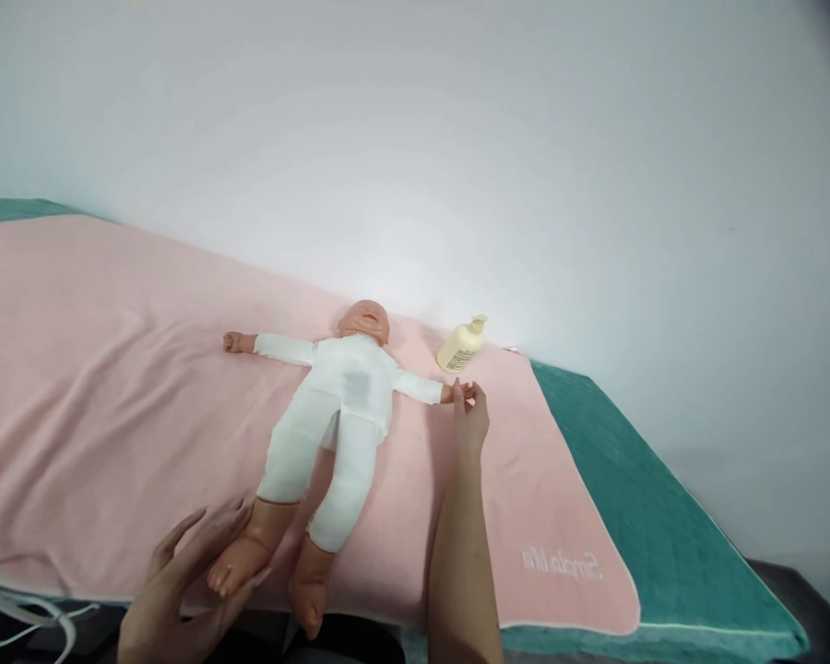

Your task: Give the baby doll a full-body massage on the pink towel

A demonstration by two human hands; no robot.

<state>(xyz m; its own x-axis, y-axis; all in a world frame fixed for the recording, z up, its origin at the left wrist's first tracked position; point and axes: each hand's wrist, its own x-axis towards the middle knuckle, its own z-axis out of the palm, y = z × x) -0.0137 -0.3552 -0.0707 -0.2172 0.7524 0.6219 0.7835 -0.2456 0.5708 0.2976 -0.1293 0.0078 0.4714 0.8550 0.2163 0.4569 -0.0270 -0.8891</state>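
A baby doll (338, 397) in a white suit lies on its back on a pink towel (111, 369), arms spread, head toward the wall. My left hand (180, 581) cups the doll's foot nearest me, fingers curled round it. My right hand (470, 415) reaches out and pinches the doll's small hand between fingertips. A cream lotion bottle (462, 346) lies on the towel just beyond my right hand.
The pink towel covers a teal sheet (650, 516) on a bed against a plain white wall (456, 138). White cords (20, 613) lie at the bed's near left edge. The doll's feet hang past the towel's front edge.
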